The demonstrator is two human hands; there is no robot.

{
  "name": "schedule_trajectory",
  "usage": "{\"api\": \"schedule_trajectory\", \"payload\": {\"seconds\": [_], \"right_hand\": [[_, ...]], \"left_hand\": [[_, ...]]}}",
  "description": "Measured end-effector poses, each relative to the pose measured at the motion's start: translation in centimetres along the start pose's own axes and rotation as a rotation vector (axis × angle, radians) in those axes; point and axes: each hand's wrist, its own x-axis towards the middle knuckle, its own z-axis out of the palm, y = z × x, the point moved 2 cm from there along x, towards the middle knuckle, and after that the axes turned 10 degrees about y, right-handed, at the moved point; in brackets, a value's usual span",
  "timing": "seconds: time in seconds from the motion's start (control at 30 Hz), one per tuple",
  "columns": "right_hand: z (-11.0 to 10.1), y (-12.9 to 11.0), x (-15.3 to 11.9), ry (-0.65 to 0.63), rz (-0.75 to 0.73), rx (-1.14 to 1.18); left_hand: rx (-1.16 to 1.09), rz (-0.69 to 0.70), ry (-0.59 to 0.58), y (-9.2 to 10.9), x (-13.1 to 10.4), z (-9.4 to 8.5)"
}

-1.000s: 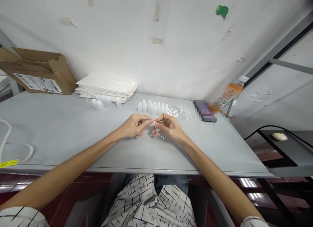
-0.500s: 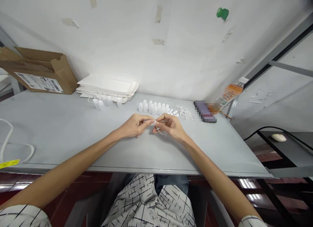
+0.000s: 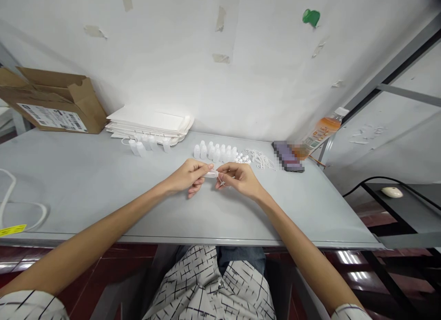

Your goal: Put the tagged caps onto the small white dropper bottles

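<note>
My left hand (image 3: 187, 176) is closed around a small translucent squeeze bottle (image 3: 211, 174), holding it on its side with the neck toward the right. At that neck, my right hand (image 3: 241, 178) pinches a thin white cord (image 3: 223, 184), whose loose end hangs below the fingers. The fingertips hide the exact spot where cord and bottle meet. Just behind my hands stand several similar white bottles (image 3: 203, 151) in rows. Small white pieces with metal-looking parts (image 3: 243, 158) lie right of them, beside a tangle of white cords (image 3: 261, 159).
Several more bottles (image 3: 141, 149) stand at the left in front of stacked white sheets (image 3: 148, 120). An opened cardboard box (image 3: 58, 104) is at the far left. A phone (image 3: 287, 155) and an orange drink bottle (image 3: 320, 134) are at the right; a white cable (image 3: 43, 209) lies front left.
My left fingers have shifted back along the bottle, so more of its body shows. The cord's loose end has moved closer to my right fingers. The view has shifted slightly.
</note>
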Motion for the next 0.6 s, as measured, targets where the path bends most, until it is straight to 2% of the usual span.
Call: {"api": "schedule_trajectory", "payload": {"seconds": [0.17,0.6], "right_hand": [[0.04,-0.02,-0.07,-0.027,0.04,0.039],[-0.32,0.07,-0.03,-0.031,0.106,0.09]], "left_hand": [[-0.037,-0.048,0.001,-0.1,0.13,0.0],[-0.041,-0.029,-0.006,0.04,0.0,0.1]]}}
